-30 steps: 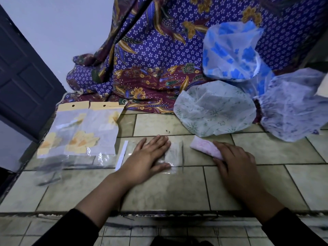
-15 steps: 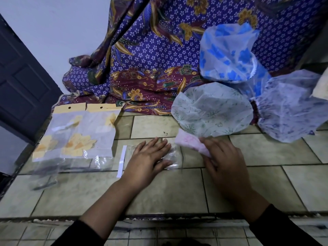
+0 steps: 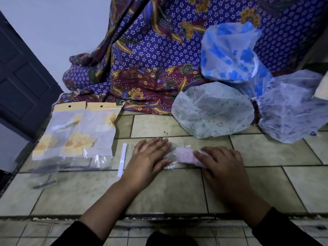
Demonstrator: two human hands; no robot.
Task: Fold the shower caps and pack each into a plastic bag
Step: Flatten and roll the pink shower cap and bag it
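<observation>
Pink folded shower cap (image 3: 186,155) is lying lengthwise left-to-right, its left end meeting the right-facing mouth of the clear plastic bag (image 3: 170,165). The right hand (image 3: 221,166) is gripping its right end with curled fingers, while the left hand (image 3: 149,160), fingers straight, is pressing the bag flat.

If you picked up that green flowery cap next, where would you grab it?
Probably pinch the green cap at its near rim, coming from the front: that thin edge lies free on the tiles, while the blue cap and purple cap crowd its back and right.
</observation>
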